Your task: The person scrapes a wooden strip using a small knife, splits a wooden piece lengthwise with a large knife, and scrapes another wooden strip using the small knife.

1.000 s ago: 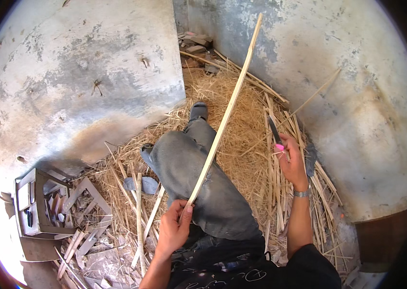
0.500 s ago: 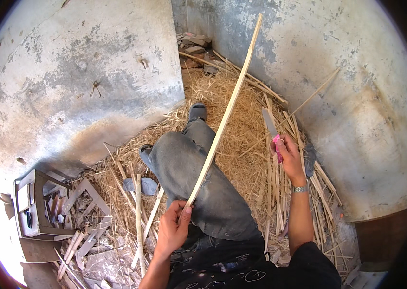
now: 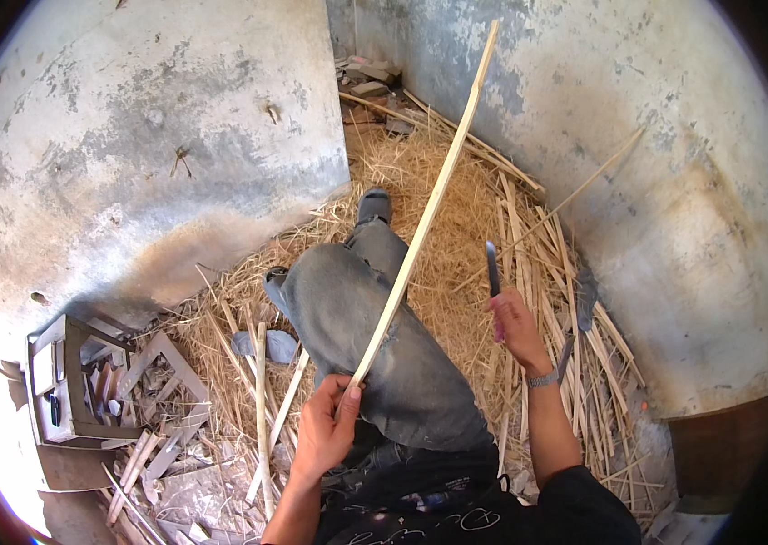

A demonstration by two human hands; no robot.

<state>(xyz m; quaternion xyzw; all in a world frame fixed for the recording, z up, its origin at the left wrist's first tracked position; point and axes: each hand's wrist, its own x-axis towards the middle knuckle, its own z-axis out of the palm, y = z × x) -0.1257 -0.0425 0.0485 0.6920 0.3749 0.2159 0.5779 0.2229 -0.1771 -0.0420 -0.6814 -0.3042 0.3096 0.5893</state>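
Note:
A long, pale split-bamboo strip slants up and away across my lap, resting over the leg of my grey trousers. Its near end is pinched in my left hand, thumb on top. Off to the right, my right hand is closed round the pink handle of a knife. The blade points away from me and shows as a narrow dark edge. Between the knife and the strip there is a gap; the two do not touch.
Shavings cover the floor around my feet. Many long strips lie along the right wall. At left stand a broken wooden frame and scrap wood. Weathered walls close in ahead; bricks sit in the far corner.
My right hand has moved left and slightly nearer to me, and the knife has turned so its blade shows edge-on. My left hand and the strip stay nearly still.

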